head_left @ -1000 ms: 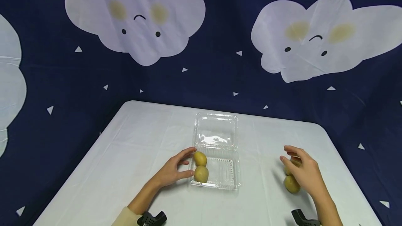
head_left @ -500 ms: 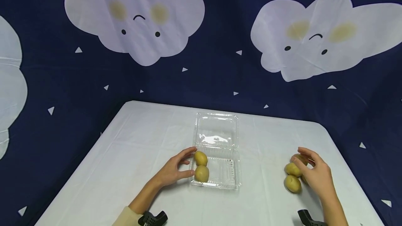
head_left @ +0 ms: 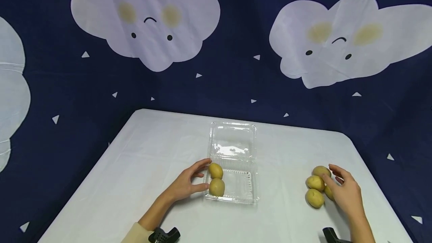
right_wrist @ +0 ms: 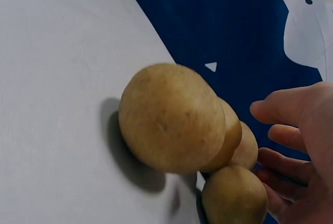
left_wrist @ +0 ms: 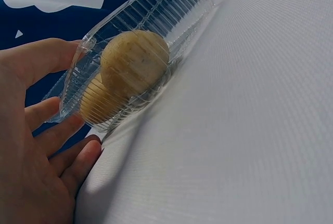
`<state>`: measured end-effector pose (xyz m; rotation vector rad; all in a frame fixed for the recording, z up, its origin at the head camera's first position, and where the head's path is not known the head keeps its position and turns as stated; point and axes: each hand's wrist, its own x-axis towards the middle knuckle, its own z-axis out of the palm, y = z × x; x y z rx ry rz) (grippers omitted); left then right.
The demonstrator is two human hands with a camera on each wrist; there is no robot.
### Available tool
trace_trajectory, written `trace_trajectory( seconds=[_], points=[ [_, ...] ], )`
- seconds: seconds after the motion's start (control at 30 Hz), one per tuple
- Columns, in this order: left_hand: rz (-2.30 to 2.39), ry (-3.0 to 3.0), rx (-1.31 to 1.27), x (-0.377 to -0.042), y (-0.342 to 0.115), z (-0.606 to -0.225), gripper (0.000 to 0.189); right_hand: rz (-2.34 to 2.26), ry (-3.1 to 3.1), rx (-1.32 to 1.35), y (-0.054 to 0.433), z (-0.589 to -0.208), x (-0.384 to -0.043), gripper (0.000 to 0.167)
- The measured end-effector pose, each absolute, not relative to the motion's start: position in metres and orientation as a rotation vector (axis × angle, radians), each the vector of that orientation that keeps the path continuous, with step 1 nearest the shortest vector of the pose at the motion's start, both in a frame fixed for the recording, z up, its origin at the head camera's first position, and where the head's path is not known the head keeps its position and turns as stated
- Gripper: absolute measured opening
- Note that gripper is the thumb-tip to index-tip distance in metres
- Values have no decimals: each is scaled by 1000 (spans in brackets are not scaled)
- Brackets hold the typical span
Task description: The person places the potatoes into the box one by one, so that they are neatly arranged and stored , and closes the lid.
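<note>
A clear plastic clamshell box (head_left: 237,185) lies with its lid (head_left: 233,140) folded back. Two potatoes stand along its left side, a farther one (head_left: 215,170) and a nearer one (head_left: 217,187). My left hand (head_left: 186,183) reaches to the box's left wall, thumb and fingers spread and touching the rim; in the left wrist view the potato (left_wrist: 135,63) shows through the ribbed wall. Toward the right, several loose potatoes (head_left: 315,182) sit in a cluster. My right hand (head_left: 345,190) hovers at their right side with fingers loosely bent, holding nothing, and partly hides one potato (head_left: 329,192).
A white cloth (head_left: 162,138) covers the table. Behind it hangs a dark blue curtain (head_left: 233,85) printed with white clouds and triangles. Dark wrist devices (head_left: 164,235) are strapped to both wrists.
My right hand has moved rightward from over the loose potatoes to their right side, uncovering more of them. My left hand, the box and its two potatoes have stayed in place.
</note>
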<state>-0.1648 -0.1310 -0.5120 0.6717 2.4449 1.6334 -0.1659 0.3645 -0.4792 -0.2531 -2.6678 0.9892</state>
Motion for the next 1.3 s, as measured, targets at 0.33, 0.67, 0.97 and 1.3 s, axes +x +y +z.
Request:
trace_trajectory(
  seconds=[0.33,0.67,0.97,1.3],
  points=[
    [1638,2449,655,-165,-132,-514,78,1102,-2689,-283,373,-486,-155,61],
    [1627,2461,639,-164,-132,-513,78,1026,-2799,-364,383,-489,-147,59],
    [1607,2462,634,-164,-131,-515,79,902,-2921,-313,391,-494,-141,65],
    [1581,2491,610,-165,-132,-513,79,846,-2972,-228,392,-497,-140,69]
  ],
)
